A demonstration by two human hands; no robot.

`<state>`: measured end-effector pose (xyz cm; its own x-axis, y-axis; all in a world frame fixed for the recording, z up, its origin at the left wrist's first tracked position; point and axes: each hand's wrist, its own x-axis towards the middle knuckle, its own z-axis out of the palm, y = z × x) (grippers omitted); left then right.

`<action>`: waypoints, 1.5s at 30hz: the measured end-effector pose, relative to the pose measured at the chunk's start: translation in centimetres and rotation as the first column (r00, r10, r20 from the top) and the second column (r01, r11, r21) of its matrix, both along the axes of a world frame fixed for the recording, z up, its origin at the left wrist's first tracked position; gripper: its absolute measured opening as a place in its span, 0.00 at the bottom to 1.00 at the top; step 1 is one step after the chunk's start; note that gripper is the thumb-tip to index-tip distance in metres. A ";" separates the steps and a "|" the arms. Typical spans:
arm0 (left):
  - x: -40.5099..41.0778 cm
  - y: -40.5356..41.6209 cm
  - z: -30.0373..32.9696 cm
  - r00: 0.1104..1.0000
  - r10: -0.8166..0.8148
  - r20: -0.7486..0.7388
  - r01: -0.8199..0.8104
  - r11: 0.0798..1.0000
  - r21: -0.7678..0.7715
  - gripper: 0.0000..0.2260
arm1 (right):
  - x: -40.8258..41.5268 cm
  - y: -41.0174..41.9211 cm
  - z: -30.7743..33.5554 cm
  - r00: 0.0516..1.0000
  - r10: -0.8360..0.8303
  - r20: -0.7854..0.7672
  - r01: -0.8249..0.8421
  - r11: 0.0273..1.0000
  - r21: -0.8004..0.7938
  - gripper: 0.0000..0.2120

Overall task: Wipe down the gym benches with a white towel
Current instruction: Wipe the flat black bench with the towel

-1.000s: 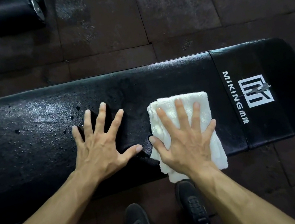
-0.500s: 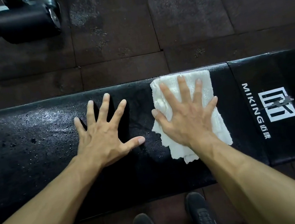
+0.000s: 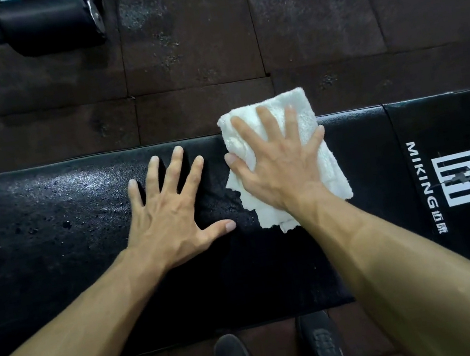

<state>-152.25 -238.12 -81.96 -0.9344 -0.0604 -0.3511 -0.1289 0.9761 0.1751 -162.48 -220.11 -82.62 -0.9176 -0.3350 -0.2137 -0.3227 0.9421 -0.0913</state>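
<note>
White towel [image 3: 322, 160] pinned flat under your right hand [image 3: 280, 167], fingers spread, top overhanging bench [image 3: 53, 254] far edge. Left hand [image 3: 168, 217] braces open-palmed beside it. Wet stretch lies left, along bench long axis; left hand blocks that path.

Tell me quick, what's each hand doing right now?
Left hand: open, flat on the bench, holding nothing.
Right hand: open, pressing the white towel down.
</note>
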 end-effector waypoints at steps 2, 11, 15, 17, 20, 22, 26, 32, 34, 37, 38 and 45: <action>0.5 0.1 0.0 1.000 -0.001 0.007 0.001 1.000 0.005 0.52 | 0.7 0.1 -0.1 0.999 0.031 -0.038 -0.031 1.000 -0.001 0.31; 3.3 1.2 0.4 1.000 -0.004 0.023 0.002 0.999 0.050 0.54 | 6.1 0.9 -0.7 0.983 0.157 -0.097 -0.160 0.987 -0.029 0.32; 4.9 1.5 0.7 0.998 -0.022 0.054 0.019 0.998 0.058 0.54 | 8.6 2.1 -0.6 0.984 0.154 -0.094 -0.157 0.987 -0.027 0.31; 5.8 1.6 0.9 0.998 -0.026 0.061 0.022 0.998 0.054 0.53 | 9.9 2.7 -0.5 0.984 0.155 -0.085 -0.158 0.987 -0.025 0.31; 7.0 2.1 1.2 0.996 -0.024 0.090 0.020 0.999 0.051 0.53 | 11.6 3.6 -0.5 0.989 0.129 -0.070 -0.130 0.991 -0.014 0.31; 7.6 2.4 1.3 0.995 -0.018 0.102 0.013 0.999 0.045 0.53 | 13.0 4.2 -0.4 0.993 0.101 -0.061 -0.102 0.995 -0.020 0.31; 8.8 3.2 1.2 0.995 0.007 0.098 -0.013 0.998 0.062 0.53 | 15.4 5.1 -0.3 0.998 0.028 -0.053 -0.030 0.998 -0.046 0.32; 10.7 3.9 1.7 0.990 0.036 0.136 -0.039 0.999 0.013 0.54 | 19.6 5.9 -0.5 0.995 -0.046 -0.090 0.041 0.998 -0.057 0.32; 11.6 3.9 1.6 0.988 0.051 0.148 -0.055 0.998 0.020 0.54 | 21.2 6.0 -0.9 0.993 -0.061 -0.100 0.057 0.997 -0.050 0.32; 12.5 3.5 1.3 0.992 0.087 0.093 -0.092 0.995 0.045 0.54 | 22.0 6.0 -1.4 0.991 -0.073 -0.116 0.068 0.997 -0.045 0.33; 12.8 3.4 1.2 0.991 0.090 0.097 -0.094 0.995 0.040 0.53 | 21.9 6.0 -1.6 0.990 -0.073 -0.120 0.069 0.997 -0.037 0.33; 12.9 2.0 0.2 0.999 -0.007 0.033 0.006 1.000 0.014 0.52 | 20.6 5.2 -1.4 0.989 -0.096 -0.115 0.090 0.994 -0.059 0.32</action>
<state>-139.33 -236.10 -81.72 -0.9224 -0.0494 -0.3829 -0.1286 0.9745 0.1841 -141.92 -214.94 -84.04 -0.9630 -0.2553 -0.0863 -0.2457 0.9633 -0.1085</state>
